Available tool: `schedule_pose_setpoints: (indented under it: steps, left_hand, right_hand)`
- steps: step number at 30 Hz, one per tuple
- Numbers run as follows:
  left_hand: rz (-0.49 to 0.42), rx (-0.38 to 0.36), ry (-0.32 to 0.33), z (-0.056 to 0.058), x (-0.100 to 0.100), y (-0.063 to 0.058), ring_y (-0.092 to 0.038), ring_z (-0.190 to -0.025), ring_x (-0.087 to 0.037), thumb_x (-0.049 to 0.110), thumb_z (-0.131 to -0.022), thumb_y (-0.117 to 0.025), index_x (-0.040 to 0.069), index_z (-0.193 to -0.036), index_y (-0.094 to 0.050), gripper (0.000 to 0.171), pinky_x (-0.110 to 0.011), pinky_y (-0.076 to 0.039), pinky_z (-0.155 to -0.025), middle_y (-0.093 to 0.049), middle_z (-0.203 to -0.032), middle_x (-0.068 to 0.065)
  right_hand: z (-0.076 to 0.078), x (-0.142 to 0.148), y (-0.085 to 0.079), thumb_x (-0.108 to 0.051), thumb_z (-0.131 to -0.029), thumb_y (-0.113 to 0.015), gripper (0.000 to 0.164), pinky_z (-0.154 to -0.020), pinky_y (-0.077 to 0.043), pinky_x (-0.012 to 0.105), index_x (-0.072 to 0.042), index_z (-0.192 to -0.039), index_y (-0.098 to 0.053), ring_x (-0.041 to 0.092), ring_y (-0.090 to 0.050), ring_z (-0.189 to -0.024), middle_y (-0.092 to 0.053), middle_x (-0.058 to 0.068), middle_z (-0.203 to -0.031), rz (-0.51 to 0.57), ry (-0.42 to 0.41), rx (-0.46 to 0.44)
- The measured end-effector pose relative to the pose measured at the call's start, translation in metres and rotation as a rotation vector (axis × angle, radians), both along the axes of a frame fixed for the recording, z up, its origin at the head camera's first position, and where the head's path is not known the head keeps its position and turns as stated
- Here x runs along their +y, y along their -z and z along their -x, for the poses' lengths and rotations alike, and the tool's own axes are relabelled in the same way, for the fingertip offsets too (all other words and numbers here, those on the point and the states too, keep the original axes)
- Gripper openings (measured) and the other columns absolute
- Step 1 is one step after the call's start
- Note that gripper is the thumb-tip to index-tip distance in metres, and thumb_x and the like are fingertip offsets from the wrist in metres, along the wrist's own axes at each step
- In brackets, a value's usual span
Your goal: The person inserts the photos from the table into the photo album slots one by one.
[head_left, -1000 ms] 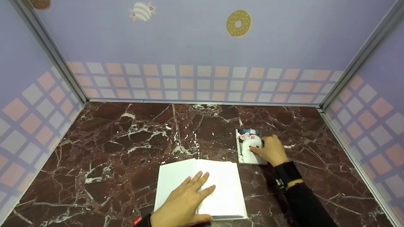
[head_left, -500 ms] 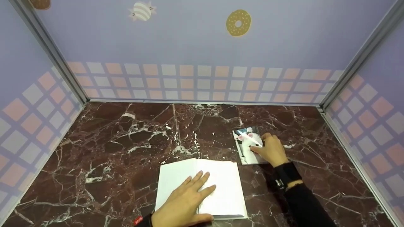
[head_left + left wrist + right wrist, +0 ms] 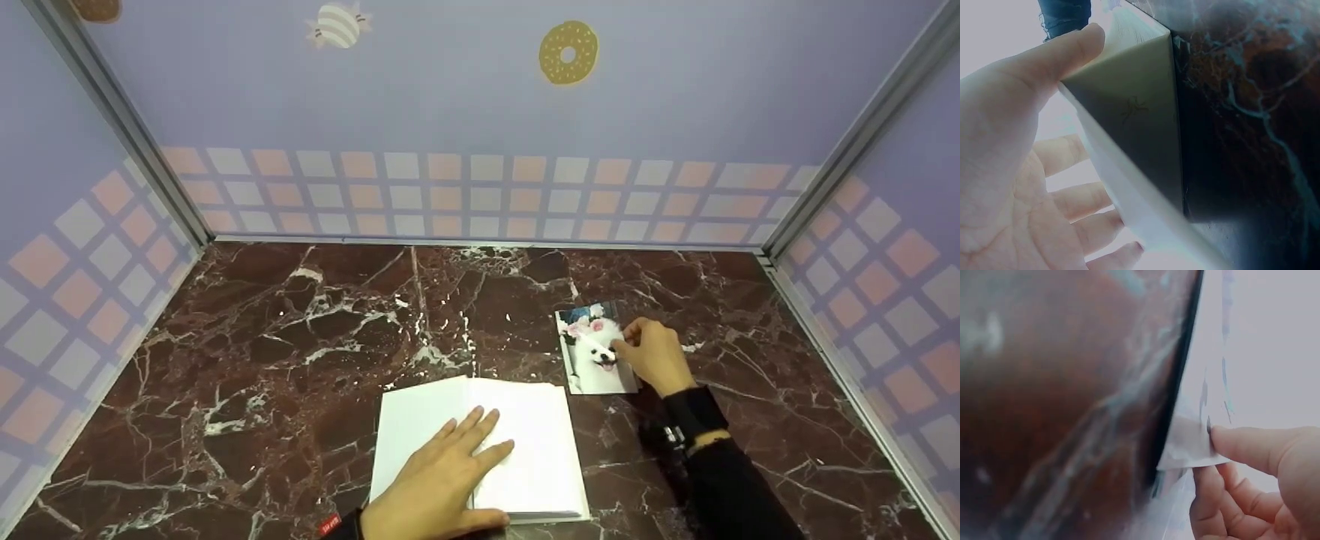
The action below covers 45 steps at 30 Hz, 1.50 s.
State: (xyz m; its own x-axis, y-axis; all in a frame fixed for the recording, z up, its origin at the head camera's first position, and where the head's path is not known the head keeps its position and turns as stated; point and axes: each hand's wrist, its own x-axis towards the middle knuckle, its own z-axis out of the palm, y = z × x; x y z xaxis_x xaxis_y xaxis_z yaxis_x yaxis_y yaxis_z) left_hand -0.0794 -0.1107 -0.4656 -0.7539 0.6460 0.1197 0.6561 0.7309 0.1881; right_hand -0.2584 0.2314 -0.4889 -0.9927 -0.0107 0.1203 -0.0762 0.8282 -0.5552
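Observation:
An open book with blank white pages (image 3: 529, 457) lies at the front middle of the table in the head view. My left hand (image 3: 439, 480) rests across its centre fold, fingers spread and straight. In the left wrist view the thumb (image 3: 1067, 53) lies over the end of the book's spine (image 3: 1129, 124). Right of the book's far corner is a photo card of a white dog with pink flowers (image 3: 589, 364). My right hand (image 3: 654, 356) pinches the card's right edge. Up close, the thumb (image 3: 1252, 444) is on top of the card (image 3: 1190, 444) and curled fingers are beneath.
The dark red marble tabletop (image 3: 300, 337) is bounded by a patterned purple back wall (image 3: 465, 112) and side walls, the right one (image 3: 885, 247) beyond my right arm. Metal posts (image 3: 825, 150) stand in the corners.
My right thumb has slid right, off the dog's face to the card's edge. The card has turned and shifted slightly, with glare crossing it. The left hand and book stay put.

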Motion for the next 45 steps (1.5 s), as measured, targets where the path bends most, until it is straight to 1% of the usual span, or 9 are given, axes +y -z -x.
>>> schedule_pose_setpoints:
  steps: [7, 16, 21, 25, 31, 34, 39, 42, 45]
  left_hand:
    - [-0.017, 0.004, -0.004, 0.0, 0.0, 0.001, -0.038, -0.146, -0.037, 0.066, -0.08, -0.07, 0.021, -0.146, -0.053, 0.081, -0.054, -0.041, -0.113, -0.039, -0.159, -0.018]
    - [-0.014, 0.0, -0.011, 0.0, 0.0, 0.001, -0.039, -0.146, -0.037, 0.066, -0.078, -0.072, 0.021, -0.144, -0.054, 0.082, -0.054, -0.041, -0.113, -0.039, -0.158, -0.018]
    - [-0.022, 0.046, -0.005, 0.0, 0.0, 0.002, -0.042, -0.145, -0.037, 0.065, -0.078, -0.074, 0.02, -0.142, -0.056, 0.081, -0.052, -0.043, -0.112, -0.042, -0.157, -0.017]
    - [-0.014, 0.045, -0.009, -0.001, 0.0, 0.001, -0.041, -0.145, -0.036, 0.065, -0.079, -0.073, 0.02, -0.142, -0.056, 0.08, -0.051, -0.042, -0.113, -0.041, -0.157, -0.017]
    - [-0.024, 0.014, -0.022, 0.0, 0.0, 0.001, -0.041, -0.145, -0.036, 0.064, -0.077, -0.075, 0.021, -0.142, -0.056, 0.08, -0.052, -0.041, -0.114, -0.041, -0.157, -0.016]
    - [-0.032, 0.02, -0.02, 0.0, 0.0, 0.001, -0.041, -0.145, -0.036, 0.064, -0.076, -0.075, 0.021, -0.141, -0.057, 0.08, -0.052, -0.042, -0.113, -0.042, -0.157, -0.017]
    - [-0.041, 0.03, -0.015, -0.001, 0.0, 0.001, -0.043, -0.144, -0.037, 0.066, -0.076, -0.075, 0.02, -0.14, -0.058, 0.081, -0.052, -0.043, -0.112, -0.043, -0.156, -0.018]
    - [-0.034, 0.012, -0.023, 0.0, -0.001, -0.001, -0.042, -0.144, -0.037, 0.069, -0.081, -0.067, 0.021, -0.14, -0.059, 0.077, -0.052, -0.042, -0.113, -0.043, -0.156, -0.017]
    - [-0.039, -0.019, -0.045, 0.001, -0.001, -0.002, -0.042, -0.145, -0.035, 0.065, -0.092, -0.054, 0.022, -0.139, -0.06, 0.064, -0.052, -0.042, -0.113, -0.043, -0.157, -0.015]
  right_hand:
    - [0.0, 0.002, -0.007, -0.022, -0.088, -0.077, 0.017, -0.063, -0.043, 0.029, -0.007, -0.088, -0.069, 0.018, -0.058, -0.064, -0.072, 0.008, -0.078, 0.028, -0.017, 0.036]
    - [-0.006, 0.01, -0.019, -0.031, -0.088, -0.078, 0.021, -0.064, -0.049, 0.029, -0.011, -0.088, -0.079, 0.016, -0.069, -0.067, -0.078, 0.009, -0.083, 0.052, -0.018, 0.072]
    - [-0.011, 0.013, -0.032, -0.037, -0.088, -0.077, 0.027, -0.058, -0.05, 0.026, -0.011, -0.093, -0.08, 0.021, -0.072, -0.068, -0.078, 0.009, -0.082, 0.091, -0.009, 0.064]
    - [-0.013, 0.013, -0.039, -0.039, -0.087, -0.077, 0.028, -0.058, -0.05, 0.022, -0.013, -0.093, -0.08, 0.026, -0.075, -0.073, -0.079, 0.007, -0.083, 0.12, -0.006, 0.066]
    - [-0.018, 0.009, -0.048, -0.037, -0.088, -0.077, 0.025, -0.056, -0.052, 0.021, -0.012, -0.094, -0.079, 0.016, -0.071, -0.065, -0.078, 0.006, -0.081, 0.177, -0.012, 0.059]
    - [-0.02, 0.007, -0.051, -0.038, -0.088, -0.077, 0.028, -0.055, -0.052, 0.021, -0.011, -0.094, -0.078, 0.01, -0.067, -0.061, -0.078, 0.007, -0.081, 0.204, -0.014, 0.04]
    - [-0.022, 0.003, -0.053, -0.038, -0.09, -0.075, 0.03, -0.056, -0.054, 0.023, -0.009, -0.095, -0.076, 0.008, -0.066, -0.062, -0.077, 0.007, -0.08, 0.272, -0.021, 0.02]
    - [-0.024, 0.0, -0.054, -0.037, -0.09, -0.074, 0.03, -0.059, -0.057, 0.024, -0.007, -0.095, -0.075, 0.012, -0.069, -0.064, -0.077, 0.007, -0.08, 0.316, -0.03, 0.032]
    - [-0.024, -0.004, -0.054, -0.036, -0.09, -0.074, 0.03, -0.059, -0.057, 0.023, -0.006, -0.094, -0.075, 0.018, -0.071, -0.066, -0.077, 0.009, -0.081, 0.346, -0.042, 0.049]
